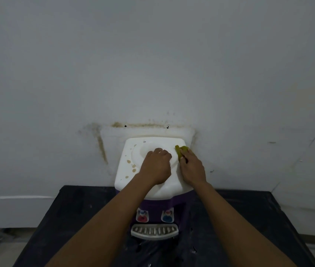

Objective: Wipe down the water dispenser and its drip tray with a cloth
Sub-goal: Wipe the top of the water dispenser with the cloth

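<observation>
Dispenser top (153, 143): right hand (192, 168) around cloth (180, 151)

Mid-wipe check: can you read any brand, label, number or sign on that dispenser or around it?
No text is legible in this view.
Small dark mark on the white plastic top of the purple water dispenser: too small to read.
Red tap panel and blue tap panel: blurred, nothing readable.
Yellow-green cloth: no print seen.
</observation>
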